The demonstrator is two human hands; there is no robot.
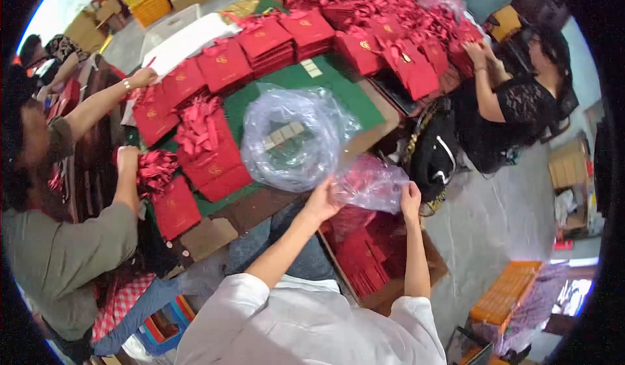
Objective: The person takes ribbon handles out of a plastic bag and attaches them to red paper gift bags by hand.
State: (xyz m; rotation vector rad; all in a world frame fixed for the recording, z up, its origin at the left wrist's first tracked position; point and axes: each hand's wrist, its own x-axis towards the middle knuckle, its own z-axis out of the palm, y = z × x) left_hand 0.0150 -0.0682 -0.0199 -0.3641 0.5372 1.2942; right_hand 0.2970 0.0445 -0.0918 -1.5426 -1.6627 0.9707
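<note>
The plastic bag (368, 186) is thin, clear and glossy, crinkled. The red paper bags (224, 66) look matt and smooth. The desk (338, 88) has a green, dull covering.

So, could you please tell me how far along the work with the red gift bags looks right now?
Done: red bags sit stacked in piles across the green table. In hand: the left hand and right hand hold a clear plastic bag over a box of flat red bags. Left: that box looks well filled, and a loose heap lies at the far end.
</note>
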